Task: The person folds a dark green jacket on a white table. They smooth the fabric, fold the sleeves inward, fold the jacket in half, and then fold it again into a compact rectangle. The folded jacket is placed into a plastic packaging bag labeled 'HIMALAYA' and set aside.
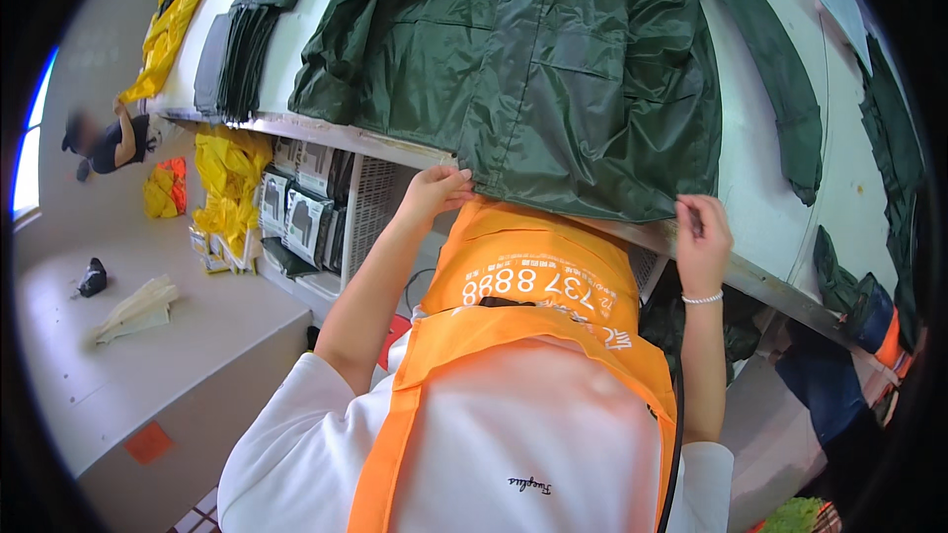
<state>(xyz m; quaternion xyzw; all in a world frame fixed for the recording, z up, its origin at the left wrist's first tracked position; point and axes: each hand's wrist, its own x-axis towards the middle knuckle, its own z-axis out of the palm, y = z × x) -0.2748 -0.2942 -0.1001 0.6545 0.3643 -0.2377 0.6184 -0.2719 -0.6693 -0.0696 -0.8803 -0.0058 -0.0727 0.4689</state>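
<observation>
A dark green, shiny rain jacket [578, 79] lies spread on the white table, its hem hanging at the near edge. My left hand [436, 191] pinches the hem left of its middle, fingertips closed on the cloth. At the hem's right corner is my right hand [703, 235], with thumb and fingers pressed together on the edge and the other fingers curled. One sleeve [775, 69] stretches down the table on the right. The jacket's upper part runs out of view at the top.
Folded dark garments [242, 64] and a yellow garment [173, 30] lie farther left on the table, where another person [114, 143] stands. Packaged clothing [304, 222] fills a shelf below. Dark green clothes [889, 148] lie at the right.
</observation>
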